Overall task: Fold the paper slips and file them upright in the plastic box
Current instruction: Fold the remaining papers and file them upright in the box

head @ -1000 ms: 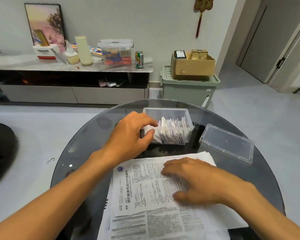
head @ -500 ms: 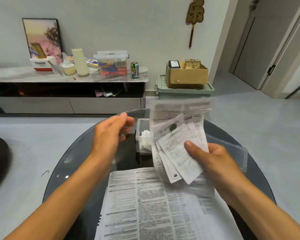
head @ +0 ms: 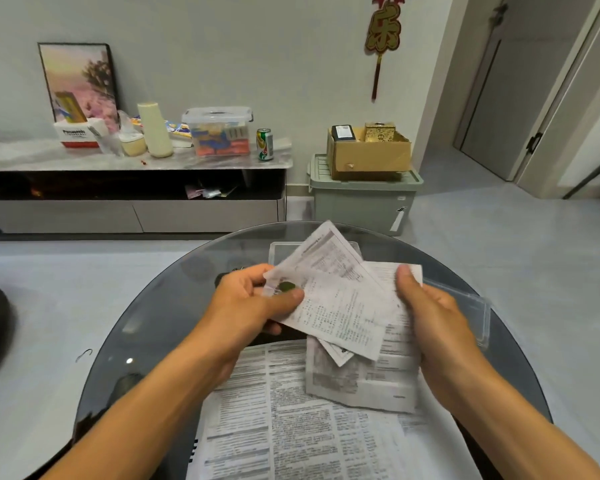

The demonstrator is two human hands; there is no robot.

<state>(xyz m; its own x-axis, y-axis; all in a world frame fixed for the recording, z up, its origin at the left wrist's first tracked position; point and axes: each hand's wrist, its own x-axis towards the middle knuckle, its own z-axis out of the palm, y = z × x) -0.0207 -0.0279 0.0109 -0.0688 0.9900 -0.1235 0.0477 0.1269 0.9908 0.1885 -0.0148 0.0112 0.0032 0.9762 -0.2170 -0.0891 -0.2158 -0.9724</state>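
Both hands raised over round glass table (head: 146, 327), left hand (head: 253, 303) pinching top paper slip (head: 336, 306), right hand (head: 430, 306) gripping bundle, plastic box (head: 281, 249) at 12 o'clock behind slips, loose sheets (head: 291, 427) at 6 o'clock

I see a fanned bunch of printed white paper slips (head: 340, 306) raised above the table, overlapping at angles. Behind them, farther off, the clear plastic box (head: 280, 251) is mostly hidden; only its left rim shows.

Grey wall (head: 257, 46), pale floor (head: 516, 271), low sideboard (head: 132, 202), grey door (head: 520, 81)
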